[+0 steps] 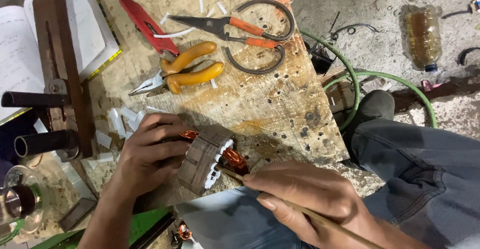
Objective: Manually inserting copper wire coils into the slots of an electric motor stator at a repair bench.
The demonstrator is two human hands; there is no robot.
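My left hand (pixel 150 151) grips a small motor stator (pixel 204 159), a brown laminated metal block with copper windings and white insulation slips at its end, held on the worn wooden board (pixel 260 104). My right hand (pixel 310 201) holds a thin wooden stick (pixel 320 219) like a pencil. The stick's tip touches the copper coil (pixel 234 160) at the stator's right end.
Yellow-handled pliers (pixel 187 71), large shears with orange grips (pixel 240 29) and a red utility knife (pixel 147 26) lie at the board's far side. White paper strips (pixel 120 121) lie left. A wooden jig with dark tubes (pixel 55 79), an open notebook (pixel 20 49), a green hose (pixel 395 79) and a plastic bottle (pixel 424 36) surround.
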